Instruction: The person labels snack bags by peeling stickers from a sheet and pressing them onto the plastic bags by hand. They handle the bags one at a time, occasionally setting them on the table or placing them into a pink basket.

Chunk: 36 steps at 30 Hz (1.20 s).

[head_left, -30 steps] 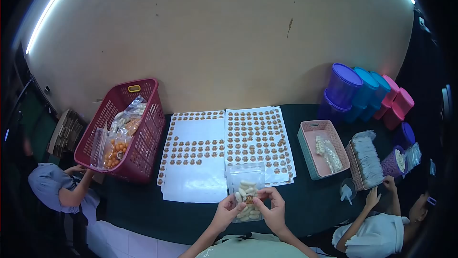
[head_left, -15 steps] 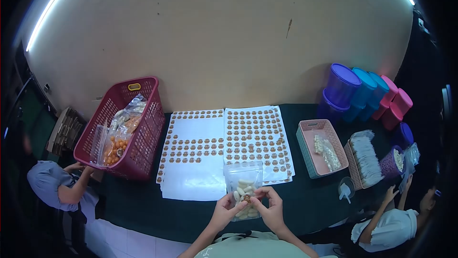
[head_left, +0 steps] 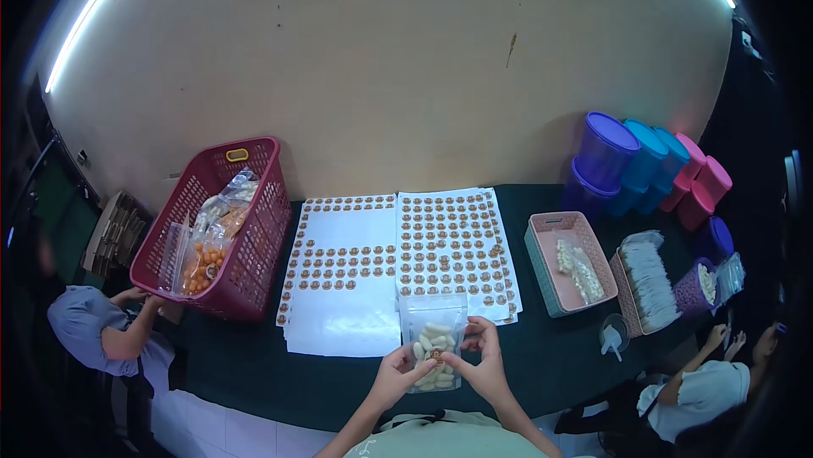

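Note:
A clear plastic zip pouch point(head_left: 434, 314) stands upright in front of me, holding several white, oblong pieces. A small round brown sticker point(head_left: 436, 355) lies on its front. Wrapped around the pouch's lower left side is my left hand point(head_left: 395, 376), its thumb at the sticker. My right hand point(head_left: 483, 369) grips the right side, thumb pressed on the front by the sticker and fingers curled at the edge. Just beyond the pouch lie sheets of stickers point(head_left: 343, 318), the left one partly bare and the right one point(head_left: 455, 267) nearly full.
On the left stands a red basket point(head_left: 269, 229) of filled bags, with a person point(head_left: 102, 331) beside it. To the right are a pink-green basket point(head_left: 542, 276), a basket of flat pouches point(head_left: 650, 284), a small bowl point(head_left: 625, 331), stacked tubs point(head_left: 610, 140) and another person point(head_left: 699, 394).
My right fingers have shifted up and outward along the pouch's edge, while the thumb stays by the sticker. The person on the right has lowered their hands and leaned away.

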Each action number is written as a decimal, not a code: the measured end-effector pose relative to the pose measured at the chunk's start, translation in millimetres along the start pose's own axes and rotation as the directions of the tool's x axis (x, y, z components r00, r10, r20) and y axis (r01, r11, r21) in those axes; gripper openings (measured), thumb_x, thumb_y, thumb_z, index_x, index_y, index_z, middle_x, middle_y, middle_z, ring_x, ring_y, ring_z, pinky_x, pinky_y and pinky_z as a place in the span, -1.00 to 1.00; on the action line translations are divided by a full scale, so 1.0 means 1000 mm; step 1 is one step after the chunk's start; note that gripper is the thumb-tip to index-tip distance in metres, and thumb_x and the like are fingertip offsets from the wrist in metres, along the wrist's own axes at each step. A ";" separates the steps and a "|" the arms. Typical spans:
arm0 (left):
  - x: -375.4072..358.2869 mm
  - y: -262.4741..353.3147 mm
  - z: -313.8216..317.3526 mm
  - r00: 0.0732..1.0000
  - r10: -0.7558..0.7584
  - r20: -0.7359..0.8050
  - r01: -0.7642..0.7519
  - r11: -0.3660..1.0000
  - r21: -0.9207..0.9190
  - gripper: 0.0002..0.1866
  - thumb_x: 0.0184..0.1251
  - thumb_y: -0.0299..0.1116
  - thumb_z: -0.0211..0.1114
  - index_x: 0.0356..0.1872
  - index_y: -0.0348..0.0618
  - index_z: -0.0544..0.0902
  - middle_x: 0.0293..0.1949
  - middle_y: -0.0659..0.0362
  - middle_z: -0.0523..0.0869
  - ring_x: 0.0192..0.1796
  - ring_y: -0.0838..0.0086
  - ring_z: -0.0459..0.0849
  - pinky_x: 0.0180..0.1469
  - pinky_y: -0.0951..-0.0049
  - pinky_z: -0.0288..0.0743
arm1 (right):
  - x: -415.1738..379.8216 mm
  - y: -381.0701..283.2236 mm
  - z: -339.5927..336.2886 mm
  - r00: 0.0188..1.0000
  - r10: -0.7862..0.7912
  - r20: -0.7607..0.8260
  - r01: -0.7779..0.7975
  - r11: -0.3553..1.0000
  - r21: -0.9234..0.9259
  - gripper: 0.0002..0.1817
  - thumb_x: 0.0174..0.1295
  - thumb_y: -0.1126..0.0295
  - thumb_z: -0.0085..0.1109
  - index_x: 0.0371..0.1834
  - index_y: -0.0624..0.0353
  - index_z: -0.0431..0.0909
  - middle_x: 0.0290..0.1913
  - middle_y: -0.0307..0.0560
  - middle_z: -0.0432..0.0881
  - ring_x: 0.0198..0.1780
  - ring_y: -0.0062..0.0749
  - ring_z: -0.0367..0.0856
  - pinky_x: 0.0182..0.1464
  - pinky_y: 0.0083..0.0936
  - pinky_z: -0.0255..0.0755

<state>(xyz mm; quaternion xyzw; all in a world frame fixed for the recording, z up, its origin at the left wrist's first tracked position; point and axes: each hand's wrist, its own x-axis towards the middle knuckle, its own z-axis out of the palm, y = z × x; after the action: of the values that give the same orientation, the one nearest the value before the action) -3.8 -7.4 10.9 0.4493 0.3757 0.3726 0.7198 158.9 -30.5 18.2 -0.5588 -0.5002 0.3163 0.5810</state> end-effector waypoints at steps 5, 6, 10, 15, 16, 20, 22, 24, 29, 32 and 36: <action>0.001 -0.004 0.000 1.000 0.000 0.020 -0.001 0.999 0.050 -0.62 0.14 -0.46 0.26 -0.02 -0.34 0.43 -0.12 0.15 0.57 -0.09 0.56 0.54 -0.01 0.54 0.41 | -0.003 0.022 0.007 0.957 0.192 0.218 -0.233 0.956 0.180 -0.64 -0.05 0.31 0.34 -0.27 0.24 0.44 -0.40 -0.23 0.53 -0.37 -0.71 0.42 -0.32 -0.71 0.31; 0.001 -0.005 0.000 1.000 0.000 0.021 -0.002 0.999 0.051 -0.62 0.14 -0.46 0.26 -0.02 -0.34 0.43 -0.12 0.15 0.57 -0.09 0.56 0.54 -0.01 0.54 0.41 | -0.003 0.021 0.009 0.957 0.191 0.218 -0.232 0.956 0.181 -0.64 -0.05 0.31 0.34 -0.27 0.24 0.44 -0.40 -0.23 0.53 -0.37 -0.71 0.42 -0.32 -0.71 0.31; 0.001 -0.008 0.003 0.997 0.050 0.051 -0.052 0.998 0.028 -0.60 0.15 -0.50 0.23 0.02 -0.35 0.38 -0.08 0.12 0.54 -0.06 0.56 0.52 0.02 0.54 0.40 | -0.004 0.020 0.012 0.959 0.221 0.175 -0.260 0.935 0.241 -0.76 0.00 0.40 0.29 -0.35 0.23 0.44 -0.39 -0.27 0.52 -0.35 -0.73 0.42 -0.30 -0.75 0.32; 0.001 -0.008 0.001 0.999 -0.010 0.039 0.011 0.999 -0.041 -0.60 0.15 -0.51 0.22 0.03 -0.36 0.37 -0.08 0.13 0.53 -0.05 0.56 0.50 0.03 0.53 0.39 | -0.001 0.017 0.011 0.948 0.220 0.229 -0.271 0.936 0.224 -0.81 0.05 0.47 0.24 -0.35 0.22 0.41 -0.36 -0.26 0.51 -0.35 -0.74 0.43 -0.30 -0.77 0.32; 0.002 -0.012 0.000 0.999 0.020 0.051 -0.019 1.000 -0.015 -0.60 0.16 -0.51 0.22 0.03 -0.36 0.37 -0.08 0.13 0.53 -0.04 0.56 0.50 0.03 0.53 0.39 | -0.001 0.021 0.013 0.956 0.220 0.195 -0.266 0.928 0.260 -0.79 0.03 0.41 0.26 -0.37 0.22 0.43 -0.42 -0.29 0.50 -0.40 -0.76 0.38 -0.34 -0.77 0.28; -0.003 -0.011 0.001 0.998 0.053 0.016 -0.054 0.993 0.107 -0.61 0.16 -0.51 0.22 0.02 -0.36 0.38 -0.09 0.14 0.53 -0.06 0.57 0.51 0.02 0.54 0.40 | -0.001 0.031 0.018 0.965 0.189 0.182 -0.222 0.958 0.184 -0.83 0.09 0.45 0.20 -0.33 0.24 0.43 -0.40 -0.27 0.52 -0.36 -0.74 0.44 -0.30 -0.76 0.34; -0.005 -0.013 0.003 0.996 0.087 -0.025 -0.086 0.994 0.063 -0.62 0.16 -0.51 0.22 0.01 -0.36 0.39 -0.09 0.14 0.54 -0.07 0.57 0.52 0.01 0.54 0.40 | -0.002 0.026 0.019 0.952 0.229 0.205 -0.263 0.952 0.156 -0.82 0.09 0.44 0.20 -0.30 0.24 0.43 -0.37 -0.25 0.53 -0.33 -0.72 0.46 -0.27 -0.74 0.36; -0.007 -0.014 0.002 0.990 0.120 -0.074 -0.119 0.993 0.019 -0.63 0.16 -0.52 0.21 0.00 -0.36 0.40 -0.10 0.14 0.54 -0.09 0.58 0.52 0.00 0.54 0.41 | -0.002 0.016 0.021 0.934 0.270 0.233 -0.305 0.944 0.127 -0.81 0.10 0.44 0.19 -0.27 0.25 0.42 -0.34 -0.22 0.54 -0.31 -0.70 0.48 -0.25 -0.72 0.38; -0.008 -0.014 -0.007 0.992 0.100 -0.081 -0.098 0.995 0.030 -0.64 0.16 -0.51 0.21 -0.02 -0.37 0.41 -0.11 0.14 0.55 -0.08 0.58 0.52 0.00 0.56 0.40 | -0.001 0.008 0.023 0.902 0.267 0.339 -0.385 0.852 0.354 -0.71 0.07 0.36 0.25 -0.24 0.24 0.38 -0.35 -0.25 0.51 -0.34 -0.75 0.43 -0.30 -0.77 0.33; -0.008 -0.005 -0.004 0.991 0.125 -0.057 -0.123 0.992 0.037 -0.64 0.15 -0.51 0.23 -0.02 -0.36 0.41 -0.12 0.14 0.56 -0.09 0.58 0.52 -0.01 0.55 0.40 | -0.002 0.022 0.022 0.922 0.236 0.306 -0.328 0.898 0.295 -0.72 0.07 0.39 0.25 -0.24 0.24 0.38 -0.34 -0.25 0.52 -0.31 -0.74 0.45 -0.26 -0.75 0.37; -0.008 -0.002 -0.007 0.992 0.121 -0.038 -0.119 0.992 0.047 -0.66 0.17 -0.46 0.23 -0.04 -0.35 0.43 -0.16 0.16 0.57 -0.13 0.61 0.53 -0.07 0.58 0.42 | 0.001 0.010 0.021 0.911 0.254 0.324 -0.361 0.873 0.329 -0.70 0.05 0.40 0.26 -0.22 0.24 0.38 -0.37 -0.26 0.50 -0.34 -0.74 0.45 -0.28 -0.76 0.37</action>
<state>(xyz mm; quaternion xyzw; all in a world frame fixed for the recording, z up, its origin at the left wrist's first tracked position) -13.3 -12.8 8.1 0.4796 0.3708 0.4159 0.6779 141.8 -21.4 6.5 -0.4594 -0.4072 0.5698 0.5463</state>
